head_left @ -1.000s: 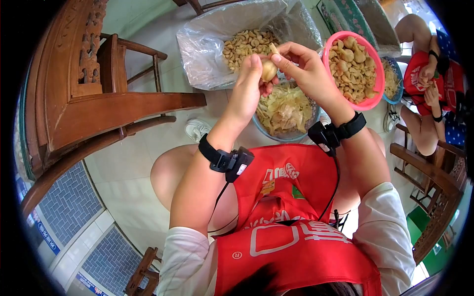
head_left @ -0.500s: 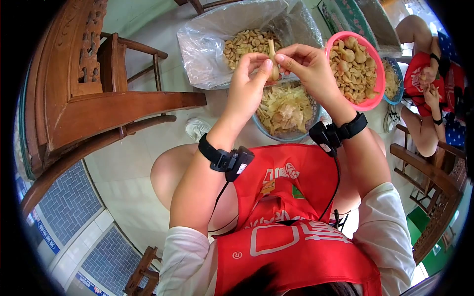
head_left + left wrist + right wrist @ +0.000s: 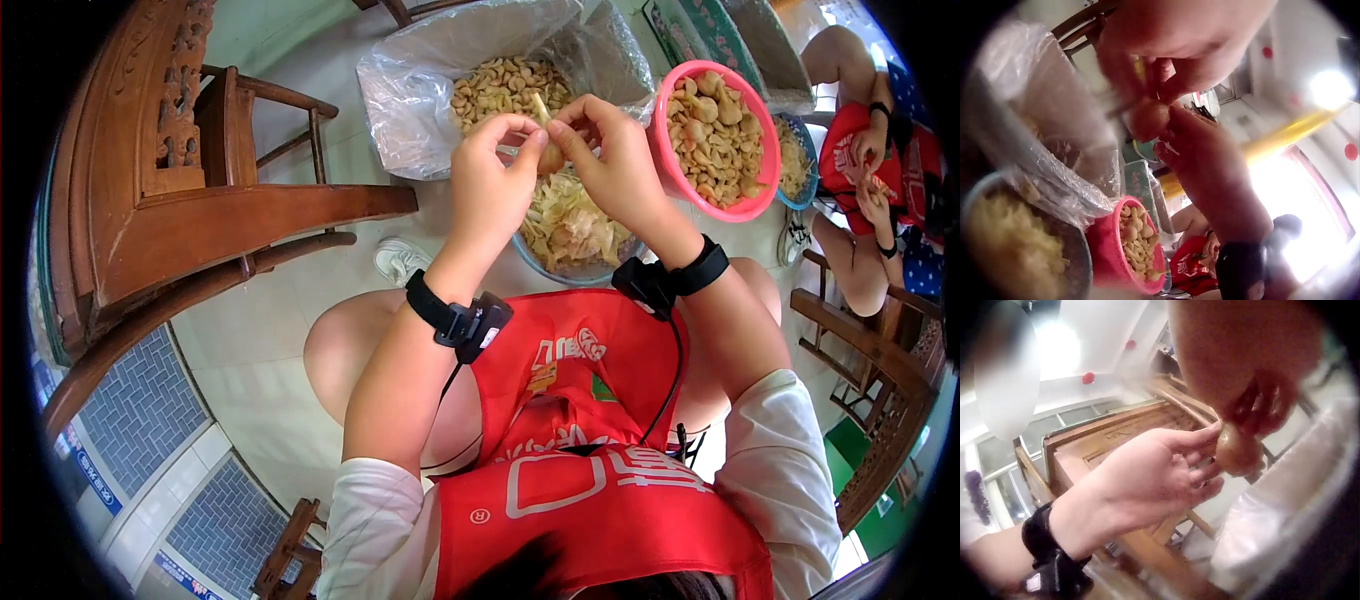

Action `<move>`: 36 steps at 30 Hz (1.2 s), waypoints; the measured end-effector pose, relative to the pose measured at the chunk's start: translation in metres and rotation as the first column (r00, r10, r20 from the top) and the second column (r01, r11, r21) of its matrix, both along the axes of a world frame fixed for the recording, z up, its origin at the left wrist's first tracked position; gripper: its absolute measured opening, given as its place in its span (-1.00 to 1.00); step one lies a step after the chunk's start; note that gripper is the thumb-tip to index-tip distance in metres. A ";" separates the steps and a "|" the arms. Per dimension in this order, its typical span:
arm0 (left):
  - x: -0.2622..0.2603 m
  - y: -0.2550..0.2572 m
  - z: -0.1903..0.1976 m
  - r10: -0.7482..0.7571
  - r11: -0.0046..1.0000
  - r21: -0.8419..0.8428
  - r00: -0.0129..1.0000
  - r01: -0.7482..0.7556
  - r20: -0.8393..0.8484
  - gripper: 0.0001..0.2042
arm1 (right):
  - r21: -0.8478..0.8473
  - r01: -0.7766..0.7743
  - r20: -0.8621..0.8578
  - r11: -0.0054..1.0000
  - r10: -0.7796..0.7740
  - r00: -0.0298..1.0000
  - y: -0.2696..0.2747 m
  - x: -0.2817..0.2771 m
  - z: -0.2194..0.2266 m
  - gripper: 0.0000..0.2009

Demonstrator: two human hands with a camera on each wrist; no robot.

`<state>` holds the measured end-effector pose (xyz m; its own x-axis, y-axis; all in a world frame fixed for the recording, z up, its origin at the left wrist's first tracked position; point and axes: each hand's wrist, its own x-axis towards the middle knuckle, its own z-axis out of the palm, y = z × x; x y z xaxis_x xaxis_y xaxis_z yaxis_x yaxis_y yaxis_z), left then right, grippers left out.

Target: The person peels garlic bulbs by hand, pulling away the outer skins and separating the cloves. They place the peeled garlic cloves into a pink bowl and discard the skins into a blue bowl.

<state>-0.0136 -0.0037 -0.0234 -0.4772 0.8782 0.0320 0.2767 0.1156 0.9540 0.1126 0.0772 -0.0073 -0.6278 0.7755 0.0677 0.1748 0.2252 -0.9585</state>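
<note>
Between both hands, in the head view, is a pale brown garlic bulb [image 3: 550, 158] with its stalk pointing up and away. My left hand [image 3: 488, 178] pinches it between thumb and fingers from the left. From the right, my right hand [image 3: 622, 165] pinches near the base of the stalk, thumbs close together. The right wrist view shows the rounded bulb [image 3: 1239, 453] with fingertips against both sides. Just below the hands sits a blue basin [image 3: 570, 279] of papery garlic peels [image 3: 575, 228]. Beyond them, a plastic-lined box [image 3: 412, 112] holds loose garlic cloves [image 3: 505, 88].
A pink basin [image 3: 742, 212] of garlic bulbs and cloves stands right of the right hand. A carved wooden chair [image 3: 270, 215] is on the left. At the far right another person in a red apron [image 3: 843, 135] sits beside a second basin of peels [image 3: 795, 165].
The bulb has turned from lying tilted with its underside showing to stalk up, now leaning left. Both hands have closed in around it, the right hand shifting slightly left.
</note>
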 end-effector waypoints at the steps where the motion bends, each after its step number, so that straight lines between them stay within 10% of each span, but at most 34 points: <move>1: 0.000 0.000 0.000 0.000 1.000 0.000 1.000 0.000 0.000 -0.87 | 0.000 0.000 0.000 1.000 0.000 1.000 -0.001 -0.001 -0.001 -0.89; 13: 0.007 0.001 -0.005 0.023 0.997 -0.069 0.994 -0.031 -0.105 -0.91 | -0.090 0.177 -0.005 0.980 -0.178 0.984 -0.011 -0.008 -0.021 -0.83; 18: 0.007 0.001 -0.007 0.057 0.998 -0.031 0.998 -0.058 -0.022 -0.90 | -0.526 0.203 -0.069 0.826 -0.279 0.958 -0.004 -0.004 -0.018 -0.80; 28: 0.000 0.002 -0.010 0.125 0.989 0.030 0.931 -0.144 0.343 -0.90 | -0.234 0.288 -0.018 0.929 -0.300 0.954 0.025 0.011 -0.010 -0.78; 36: -0.004 0.002 -0.010 0.157 0.984 0.029 0.931 -0.176 0.330 -0.89 | -0.106 0.248 0.049 0.963 -0.244 0.969 0.040 0.025 -0.015 -0.80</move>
<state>-0.0175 -0.0015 -0.0337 -0.6087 0.7868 -0.1021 -0.0683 0.0762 0.9948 0.1376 0.1172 -0.0226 -0.4175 0.9075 -0.0457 0.2457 0.0643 -0.9672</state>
